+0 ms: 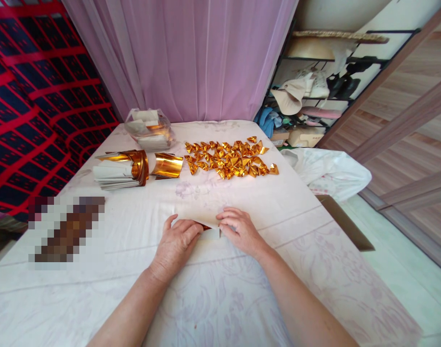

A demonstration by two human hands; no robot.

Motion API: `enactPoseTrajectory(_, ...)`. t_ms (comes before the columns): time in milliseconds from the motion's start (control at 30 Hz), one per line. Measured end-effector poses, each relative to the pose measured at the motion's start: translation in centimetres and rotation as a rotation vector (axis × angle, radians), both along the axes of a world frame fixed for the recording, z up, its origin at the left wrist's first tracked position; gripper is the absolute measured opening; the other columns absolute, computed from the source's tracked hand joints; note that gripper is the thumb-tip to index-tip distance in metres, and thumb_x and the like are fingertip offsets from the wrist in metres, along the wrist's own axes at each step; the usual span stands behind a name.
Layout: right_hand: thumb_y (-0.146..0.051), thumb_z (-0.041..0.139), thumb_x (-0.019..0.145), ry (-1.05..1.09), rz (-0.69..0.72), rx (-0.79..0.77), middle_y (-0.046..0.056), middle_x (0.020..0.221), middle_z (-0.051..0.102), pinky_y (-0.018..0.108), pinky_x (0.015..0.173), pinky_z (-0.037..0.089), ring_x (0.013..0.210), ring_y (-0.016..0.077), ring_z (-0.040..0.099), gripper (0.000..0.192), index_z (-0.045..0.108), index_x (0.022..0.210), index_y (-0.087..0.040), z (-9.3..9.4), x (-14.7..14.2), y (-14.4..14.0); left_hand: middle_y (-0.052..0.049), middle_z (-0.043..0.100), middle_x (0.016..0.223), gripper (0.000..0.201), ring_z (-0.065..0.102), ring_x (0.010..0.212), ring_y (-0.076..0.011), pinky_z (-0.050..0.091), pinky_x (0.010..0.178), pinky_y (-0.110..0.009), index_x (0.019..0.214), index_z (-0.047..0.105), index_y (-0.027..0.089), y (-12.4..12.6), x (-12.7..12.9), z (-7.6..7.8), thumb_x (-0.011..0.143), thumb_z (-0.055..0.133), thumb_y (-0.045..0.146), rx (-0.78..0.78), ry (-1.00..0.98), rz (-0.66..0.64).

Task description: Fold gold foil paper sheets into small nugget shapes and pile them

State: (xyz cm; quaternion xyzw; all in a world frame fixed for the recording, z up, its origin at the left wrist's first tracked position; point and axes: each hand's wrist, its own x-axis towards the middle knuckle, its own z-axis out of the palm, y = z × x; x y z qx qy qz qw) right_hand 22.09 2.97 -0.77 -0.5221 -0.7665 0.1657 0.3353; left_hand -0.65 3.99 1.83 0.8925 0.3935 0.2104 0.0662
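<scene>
A partly folded sheet of foil paper (213, 233), its pale side mostly outward and a strip of dark gold showing in the fold, lies on the tablecloth between my hands. My left hand (180, 240) grips its left part, with the thumb along the near edge and the index finger over the top. At the right end, the thumb and fingers of my right hand (240, 230) pinch the paper's edge. Beyond my hands is a spread of folded gold foil pieces (234, 161). To their left lies a curved gold foil sheet (167, 165) beside a fanned stack of foil paper (113, 174).
A clear plastic bag (148, 130) with more paper stands at the table's back left. A pixelated patch (68, 231) covers something at left. White plastic bags (332, 171) sit off the right edge, below a cluttered shelf (314, 91). A purple curtain (191, 58) hangs behind.
</scene>
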Motion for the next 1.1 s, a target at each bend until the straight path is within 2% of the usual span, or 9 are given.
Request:
enactPoseTrajectory(167, -0.019, 0.055, 0.088, 0.000, 0.002, -0.017, 0.001, 0.101, 0.074, 0.044, 0.097, 0.044, 0.112, 0.0224, 0.060, 0.020, 0.073, 0.083, -0.027, 0.3, 0.0, -0.1, 0.000, 0.072, 0.093, 0.014, 0.065, 0.085, -0.0176, 0.030, 0.103, -0.049, 0.090, 0.062, 0.024, 0.0, 0.0, 0.0, 0.092, 0.049, 0.017, -0.028, -0.011, 0.007)
enactPoseTrajectory(300, -0.020, 0.060, 0.084, -0.004, 0.003, -0.027, 0.001, 0.102, 0.074, 0.046, 0.096, 0.043, 0.113, 0.0243, 0.059, 0.013, 0.072, 0.082, -0.026, 0.4, -0.1, -0.1, 0.000, 0.072, 0.093, 0.013, 0.065, 0.086, -0.0182, 0.029, 0.103, -0.049, 0.089, 0.062, 0.023, 0.0, 0.0, -0.1, 0.091, 0.051, 0.016, -0.039, -0.014, 0.010)
enactPoseTrajectory(467, -0.016, 0.062, 0.080, 0.055, -0.020, 0.029, 0.001, 0.096, 0.074, 0.043, 0.094, 0.044, 0.105, 0.0231, 0.063, 0.011, 0.067, 0.073, -0.024, 0.5, -0.5, 0.0, -0.004, 0.070, 0.106, 0.015, 0.062, 0.096, -0.0202, 0.034, 0.097, -0.045, 0.089, 0.065, 0.023, 0.0, 0.0, 0.3, 0.093, 0.051, 0.019, 0.045, -0.060, 0.006)
enactPoseTrajectory(600, -0.016, 0.056, 0.081, 0.181, -0.051, 0.059, 0.004, 0.091, 0.073, 0.037, 0.089, 0.048, 0.095, 0.0200, 0.066, 0.015, 0.062, 0.070, -0.023, 1.2, -1.0, 0.0, -0.004, 0.071, 0.100, 0.014, 0.061, 0.093, -0.0201, 0.038, 0.092, -0.040, 0.091, 0.065, 0.022, -0.2, 0.1, 0.9, 0.093, 0.051, 0.021, 0.083, -0.068, -0.007)
enactPoseTrajectory(733, -0.022, 0.050, 0.084, 0.310, -0.152, 0.014, 0.004, 0.087, 0.072, 0.029, 0.077, 0.051, 0.085, 0.0181, 0.066, 0.016, 0.059, 0.071, -0.022, 2.0, -1.5, -0.3, -0.003, 0.072, 0.095, 0.015, 0.061, 0.092, -0.0207, 0.034, 0.096, -0.043, 0.101, 0.063, 0.022, -0.7, 0.3, 1.4, 0.092, 0.052, 0.026, 0.059, -0.064, -0.045)
enactPoseTrajectory(833, -0.029, 0.048, 0.086, 0.386, -0.230, -0.051, 0.000, 0.071, 0.066, 0.023, 0.061, 0.049, 0.067, 0.0150, 0.063, 0.018, 0.058, 0.072, -0.022, 2.2, -1.7, -0.5, -0.006, 0.071, 0.095, 0.029, 0.061, 0.089, -0.0217, 0.036, 0.094, -0.043, 0.113, 0.062, 0.021, -1.1, 0.4, 1.6, 0.092, 0.052, 0.038, 0.022, -0.077, -0.076)
enactPoseTrajectory(933, -0.032, 0.048, 0.087, 0.419, -0.242, -0.066, -0.002, 0.064, 0.063, 0.021, 0.055, 0.047, 0.060, 0.0133, 0.060, 0.020, 0.058, 0.074, -0.022, 2.5, -1.8, -0.7, -0.008, 0.071, 0.095, 0.039, 0.061, 0.088, -0.0227, 0.039, 0.088, -0.041, 0.116, 0.063, 0.020, -1.4, 0.5, 1.5, 0.094, 0.046, 0.047, -0.025, -0.092, -0.107)
enactPoseTrajectory(1000, -0.030, 0.049, 0.088, 0.408, -0.217, -0.016, -0.001, 0.067, 0.065, 0.022, 0.059, 0.049, 0.063, 0.0136, 0.062, 0.019, 0.059, 0.075, -0.022, 2.9, -2.0, -0.9, -0.010, 0.071, 0.098, 0.045, 0.062, 0.090, -0.0239, 0.041, 0.085, -0.041, 0.119, 0.062, 0.019, -1.4, 0.6, 1.3, 0.096, 0.040, 0.050, -0.046, -0.109, -0.075)
enactPoseTrajectory(1100, -0.025, 0.050, 0.089, 0.328, -0.148, 0.144, 0.002, 0.083, 0.072, 0.027, 0.076, 0.053, 0.079, 0.0163, 0.068, 0.016, 0.063, 0.080, -0.023, 3.5, -2.4, -1.3, -0.012, 0.071, 0.105, 0.051, 0.063, 0.096, -0.0251, 0.044, 0.085, -0.040, 0.123, 0.060, 0.018, -1.5, 0.8, 1.1, 0.097, 0.034, 0.053, -0.091, -0.178, -0.018)
